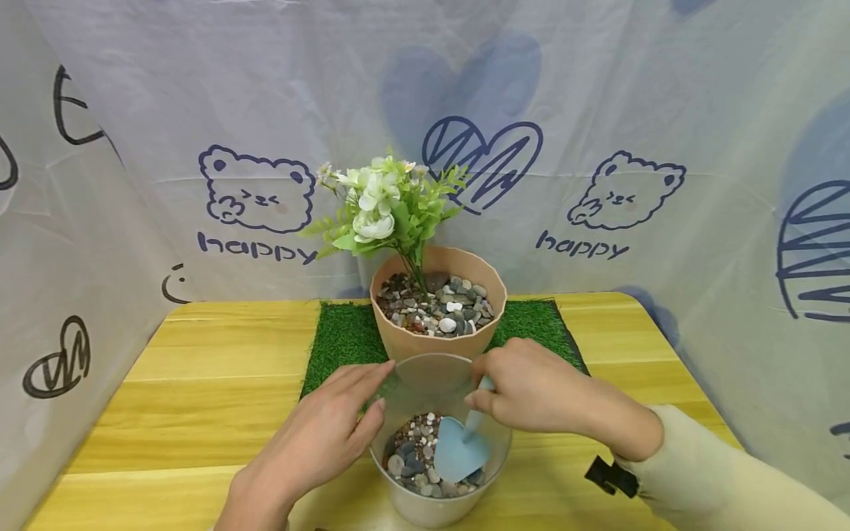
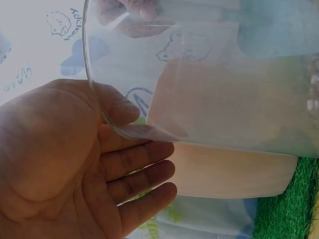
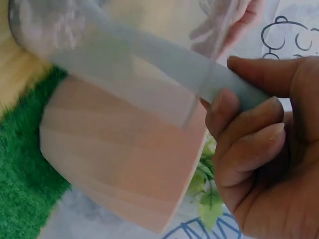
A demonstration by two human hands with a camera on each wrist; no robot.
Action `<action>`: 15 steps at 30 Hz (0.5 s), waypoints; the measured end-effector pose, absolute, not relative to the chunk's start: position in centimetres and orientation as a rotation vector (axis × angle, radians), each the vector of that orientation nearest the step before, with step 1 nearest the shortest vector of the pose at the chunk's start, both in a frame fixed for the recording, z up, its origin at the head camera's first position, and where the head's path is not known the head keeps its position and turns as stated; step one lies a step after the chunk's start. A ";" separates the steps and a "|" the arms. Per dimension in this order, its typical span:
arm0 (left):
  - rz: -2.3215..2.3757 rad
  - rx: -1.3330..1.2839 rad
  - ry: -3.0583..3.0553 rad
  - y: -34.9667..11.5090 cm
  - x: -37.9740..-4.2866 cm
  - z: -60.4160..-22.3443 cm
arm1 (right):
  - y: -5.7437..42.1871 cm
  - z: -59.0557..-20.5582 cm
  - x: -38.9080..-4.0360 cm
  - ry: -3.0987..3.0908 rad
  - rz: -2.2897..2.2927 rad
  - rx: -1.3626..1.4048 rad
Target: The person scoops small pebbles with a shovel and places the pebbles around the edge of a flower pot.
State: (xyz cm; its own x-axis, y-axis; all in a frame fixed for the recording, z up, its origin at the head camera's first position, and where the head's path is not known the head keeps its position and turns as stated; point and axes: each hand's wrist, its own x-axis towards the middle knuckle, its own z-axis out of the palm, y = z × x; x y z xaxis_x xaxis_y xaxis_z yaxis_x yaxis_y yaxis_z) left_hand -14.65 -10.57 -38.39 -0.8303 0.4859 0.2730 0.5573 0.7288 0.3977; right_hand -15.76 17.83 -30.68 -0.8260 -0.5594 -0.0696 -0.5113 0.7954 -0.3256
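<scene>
My right hand (image 1: 527, 387) grips the handle of a pale blue trowel (image 1: 458, 451) at the right side of a clear plastic bucket (image 1: 434, 363). The trowel's blade rests tilted among the pebbles (image 1: 413, 464) at the bottom. In the right wrist view the trowel handle (image 3: 239, 89) runs between thumb and curled fingers, beside the rim. My left hand (image 1: 325, 431) holds the bucket's left rim. From the left wrist view, the thumb lies on one side of the rim (image 2: 90, 64) and the fingers (image 2: 144, 184) on the other.
Right behind the bucket stands a peach flowerpot (image 1: 405, 343), filled with pebbles and a spray of artificial white flowers (image 1: 375, 214). It sits on a green turf mat (image 1: 341, 346) on the wooden table (image 1: 192, 413). A printed white cloth (image 1: 265, 81) hangs around the table.
</scene>
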 end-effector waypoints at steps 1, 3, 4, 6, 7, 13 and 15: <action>-0.712 -0.844 -2.780 -10.6 -14.7 -38.4 | 17.8 -30.8 -15.7 2.821 -0.459 -0.821; -0.712 -0.844 -2.781 -10.6 -14.7 -38.4 | 17.7 -31.0 -15.6 2.825 -0.493 -0.776; -0.711 -0.844 -2.782 -10.6 -14.7 -38.4 | 17.7 -31.0 -15.6 2.843 -0.495 -0.761; -0.709 -0.847 -2.782 -10.6 -14.7 -38.4 | 17.6 -31.2 -15.6 2.899 -0.489 -0.756; -0.709 -0.847 -2.781 -10.6 -14.7 -38.4 | 17.6 -31.4 -15.6 2.937 -0.479 -0.771; -0.714 -0.852 -2.775 -10.6 -14.7 -38.4 | 17.3 -32.6 -15.4 3.107 -0.381 -0.946; -0.717 -0.854 -2.775 -10.6 -14.7 -38.4 | 17.0 -33.0 -15.3 3.101 -0.375 -0.975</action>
State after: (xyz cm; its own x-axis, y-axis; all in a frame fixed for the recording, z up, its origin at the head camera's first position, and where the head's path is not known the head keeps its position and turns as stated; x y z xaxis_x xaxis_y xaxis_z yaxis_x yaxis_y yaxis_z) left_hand -14.73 -10.60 -38.44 -0.8265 0.4908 0.2757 0.5629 0.7236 0.3993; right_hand -15.25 17.04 -33.04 -0.8145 -0.5477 0.1913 -0.5775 0.7969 -0.1776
